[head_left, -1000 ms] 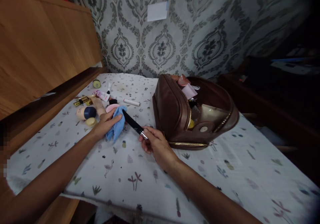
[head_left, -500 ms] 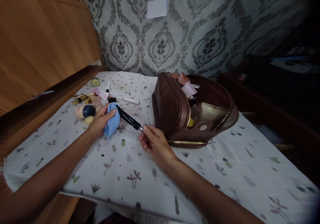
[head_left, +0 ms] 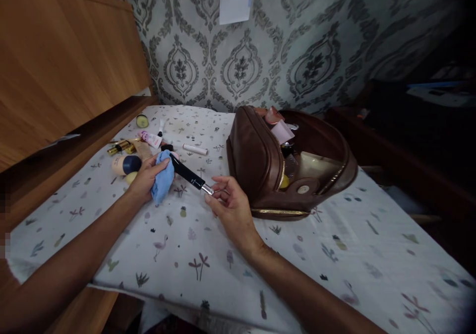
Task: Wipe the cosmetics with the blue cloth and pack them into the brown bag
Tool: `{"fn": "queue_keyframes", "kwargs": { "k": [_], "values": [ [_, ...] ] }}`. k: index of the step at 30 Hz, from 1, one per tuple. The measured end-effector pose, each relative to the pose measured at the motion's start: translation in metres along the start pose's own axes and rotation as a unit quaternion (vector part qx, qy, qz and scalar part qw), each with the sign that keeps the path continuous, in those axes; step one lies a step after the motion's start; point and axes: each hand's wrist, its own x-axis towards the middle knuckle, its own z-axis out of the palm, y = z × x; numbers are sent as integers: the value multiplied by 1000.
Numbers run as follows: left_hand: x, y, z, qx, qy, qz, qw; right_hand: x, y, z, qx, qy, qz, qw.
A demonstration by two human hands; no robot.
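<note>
A light blue cloth (head_left: pixel 162 179) is gripped in my left hand (head_left: pixel 146 179), wrapped round one end of a slim black tube (head_left: pixel 188 172). The tube slants down to the right and ends in a silver tip. At that tip is my right hand (head_left: pixel 232 210), its thumb and fingers closed near the silver part; whether something clear is between them is too small to tell. Just right of my right hand stands an open brown bag (head_left: pixel 256 160), holding a pink item (head_left: pixel 282 132) and several other cosmetics.
Left of the cloth lie a beige bottle with a dark cap (head_left: pixel 126 166), gold tubes (head_left: pixel 119 147), a pink-and-white tube (head_left: pixel 150 139) and a round green-lidded jar (head_left: pixel 142 121). A white stick (head_left: pixel 195 149) lies behind the black tube. A wooden cabinet (head_left: pixel 70 56) borders the left.
My right hand has turned, its fingers lifting and spreading more around the silver tip, which now shows more. The cloth and black tube have shifted slightly left.
</note>
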Motion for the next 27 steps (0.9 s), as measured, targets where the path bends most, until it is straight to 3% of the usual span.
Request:
{"fn": "queue_keyframes", "kwargs": {
  "k": [10,16,22,27],
  "values": [
    [1,-1,-2,-7,-23,1,1000,1,-1,-1,-10,-24,33,999],
    [1,-2,-3,16,-11,19,1000,0,1,-3,8,-62,89,994],
    [1,0,-1,7,-18,6,1000,3,3,-2,17,-51,55,997],
    [1,-1,-3,11,-16,8,1000,0,-4,0,15,-59,82,995]
  ]
}}
